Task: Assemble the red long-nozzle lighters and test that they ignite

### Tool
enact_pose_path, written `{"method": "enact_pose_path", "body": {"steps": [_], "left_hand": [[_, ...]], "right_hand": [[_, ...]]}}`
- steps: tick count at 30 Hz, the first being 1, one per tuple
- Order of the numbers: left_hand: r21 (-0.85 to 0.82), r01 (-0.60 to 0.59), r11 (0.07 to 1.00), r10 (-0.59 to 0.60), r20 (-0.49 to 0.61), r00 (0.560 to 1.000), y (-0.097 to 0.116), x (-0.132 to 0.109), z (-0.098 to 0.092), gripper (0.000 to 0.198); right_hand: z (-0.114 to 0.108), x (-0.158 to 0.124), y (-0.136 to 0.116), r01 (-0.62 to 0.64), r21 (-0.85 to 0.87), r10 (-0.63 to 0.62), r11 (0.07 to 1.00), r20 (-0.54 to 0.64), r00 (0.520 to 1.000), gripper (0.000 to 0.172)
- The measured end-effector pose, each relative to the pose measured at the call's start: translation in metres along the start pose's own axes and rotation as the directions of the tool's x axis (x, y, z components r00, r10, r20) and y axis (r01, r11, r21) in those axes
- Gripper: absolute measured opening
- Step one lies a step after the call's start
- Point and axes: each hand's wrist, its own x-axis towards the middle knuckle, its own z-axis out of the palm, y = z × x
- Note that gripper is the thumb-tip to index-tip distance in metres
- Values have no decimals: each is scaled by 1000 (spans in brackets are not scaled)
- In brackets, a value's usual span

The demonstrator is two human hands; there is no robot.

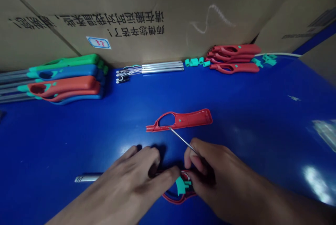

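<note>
My left hand [139, 176] is closed on a part-built lighter [181, 190] lying on the blue table [249, 120]; its red shell, teal trigger and silver tube [86, 178] stick out from under my fingers. My right hand [207, 170] pinches a thin metal pick [181, 139] whose tip points away from me, toward a loose red handle shell [183, 120] lying flat just beyond both hands.
Finished lighters in green, blue and orange [63, 79] are stacked at far left. Silver tubes with wires [152, 69], small teal caps [195, 62] and a pile of red shells [233, 58] line the cardboard boxes [168, 14] at the back.
</note>
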Motion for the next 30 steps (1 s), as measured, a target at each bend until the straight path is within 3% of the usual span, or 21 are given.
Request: {"method": "enact_pose_path", "body": {"steps": [8,11,17,25,30], "left_hand": [[-87,23,996,-17,62,998,1,2,0,89],[-64,14,998,-10,58,998,0,3,1,83],[61,13,998,-8,-79,997,5,8,9,66],[82,-42,996,52,-129,990,7,9,10,49],[2,-45,999,45,-155,987,2,1,11,58]], "right_hand": [[-8,-1,-1,25,-9,-24,1000,42,999,23],[-12,-2,1,54,0,-54,999,75,996,21],[-19,-3,1,77,-9,-75,997,121,990,21],[-13,-3,-5,101,-132,-98,986,31,995,29],[-21,-1,0,115,-139,-122,984,-40,992,23]]}}
